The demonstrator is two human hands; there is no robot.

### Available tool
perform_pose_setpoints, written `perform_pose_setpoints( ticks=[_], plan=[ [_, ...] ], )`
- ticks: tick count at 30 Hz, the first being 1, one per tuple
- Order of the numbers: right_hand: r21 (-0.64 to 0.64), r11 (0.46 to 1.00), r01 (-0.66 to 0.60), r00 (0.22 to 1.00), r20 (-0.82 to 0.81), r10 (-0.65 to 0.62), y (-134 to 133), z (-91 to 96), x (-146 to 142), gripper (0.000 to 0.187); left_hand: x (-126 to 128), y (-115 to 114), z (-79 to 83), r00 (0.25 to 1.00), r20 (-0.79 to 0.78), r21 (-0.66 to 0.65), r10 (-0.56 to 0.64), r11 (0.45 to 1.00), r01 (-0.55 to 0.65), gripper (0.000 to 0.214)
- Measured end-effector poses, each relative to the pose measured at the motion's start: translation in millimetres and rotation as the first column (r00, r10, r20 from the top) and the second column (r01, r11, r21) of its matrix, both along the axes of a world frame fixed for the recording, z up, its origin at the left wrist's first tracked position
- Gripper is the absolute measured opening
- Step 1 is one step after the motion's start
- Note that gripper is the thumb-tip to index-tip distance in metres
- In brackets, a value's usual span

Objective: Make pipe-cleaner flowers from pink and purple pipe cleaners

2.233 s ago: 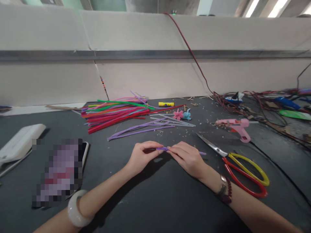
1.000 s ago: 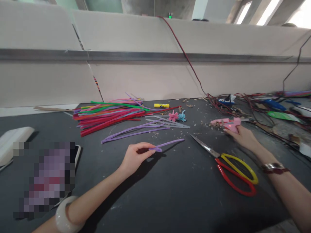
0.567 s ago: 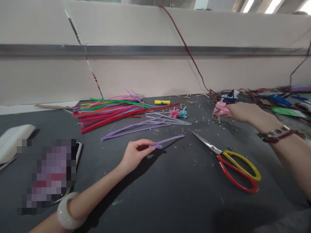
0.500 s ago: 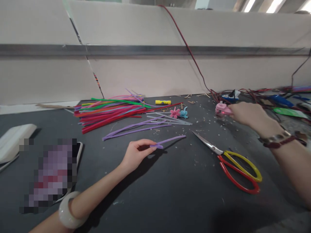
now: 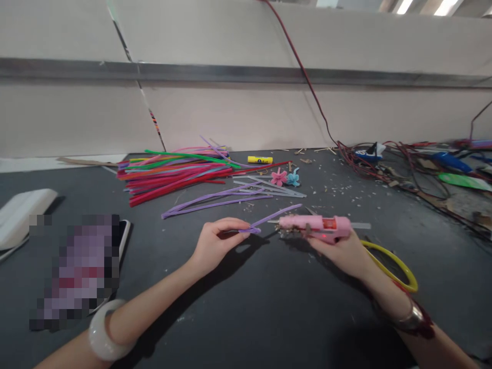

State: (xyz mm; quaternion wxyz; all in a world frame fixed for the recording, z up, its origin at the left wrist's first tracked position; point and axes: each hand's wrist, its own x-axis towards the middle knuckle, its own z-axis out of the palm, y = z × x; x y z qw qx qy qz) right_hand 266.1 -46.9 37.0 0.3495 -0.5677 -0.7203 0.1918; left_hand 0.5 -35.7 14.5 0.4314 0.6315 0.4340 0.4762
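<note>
Between thumb and fingers, my left hand [image 5: 219,246] pinches a bent purple pipe cleaner [image 5: 274,215] whose free end points up to the right. My right hand [image 5: 344,253] is wrapped round the handle of a pink glue gun [image 5: 303,223]. The gun lies level, its nozzle pointing left, just right of the bent pipe cleaner and apart from it. A clear glue stick [image 5: 361,226] sticks out of the gun's back. Under the right hand lie scissors, of which a yellow handle [image 5: 395,264] shows; the rest is mostly hidden.
Behind my hands lie purple pipe cleaners [image 5: 207,202], clear glue sticks [image 5: 277,190], a pink flower [image 5: 279,177], a blue flower [image 5: 293,178] and a yellow tube [image 5: 260,160]. A colourful pipe cleaner bundle [image 5: 172,177] is farther left. A phone [image 5: 125,236] lies left; tangled wires [image 5: 403,174] lie right.
My right hand has brought the pink glue gun from the back right to the middle, near the purple pipe cleaner, passing over the scissors. My left hand has stayed nearly still.
</note>
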Motion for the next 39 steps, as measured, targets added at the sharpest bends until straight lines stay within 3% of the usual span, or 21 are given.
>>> perform_pose_setpoints(
  ticks=[2,6,13,22,27,36,39],
  plan=[
    [-0.065,0.997,-0.044,0.999,0.029,0.046,-2,-10.2,-7,0.010,0,0,-1.6,1.000,-0.010,0.017,-0.011,1.000,0.011,0.009],
    [-0.079,0.997,0.028,0.995,0.102,-0.020,-7,-19.0,-16,0.010,0,-1,-2.3,0.999,-0.028,0.028,-0.021,0.999,0.021,0.009],
    [-0.080,0.997,-0.013,0.995,0.095,0.021,-6,-17.1,-20,0.006,1,-3,0.5,0.998,-0.051,0.028,-0.026,0.999,0.027,0.008],
    [-0.034,0.999,-0.018,0.993,0.119,0.022,-6,-16.3,-21,0.020,2,-2,-0.2,0.999,-0.041,0.030,-0.028,0.999,0.029,0.008],
    [-0.050,0.999,-0.013,0.991,0.132,0.019,-6,-16.5,-21,0.016,1,-2,-0.5,0.999,-0.048,0.036,-0.026,0.999,0.028,0.008],
    [0.048,0.998,-0.050,0.955,0.295,0.034,-6,-17.5,-16,0.018,1,-3,0.1,0.998,-0.059,0.037,-0.027,0.999,0.029,0.006],
    [0.039,0.998,-0.056,0.955,0.292,0.042,-7,-10.2,-18,0.018,1,-3,0.9,0.998,-0.058,0.033,-0.027,0.999,0.029,0.005]
  ],
)
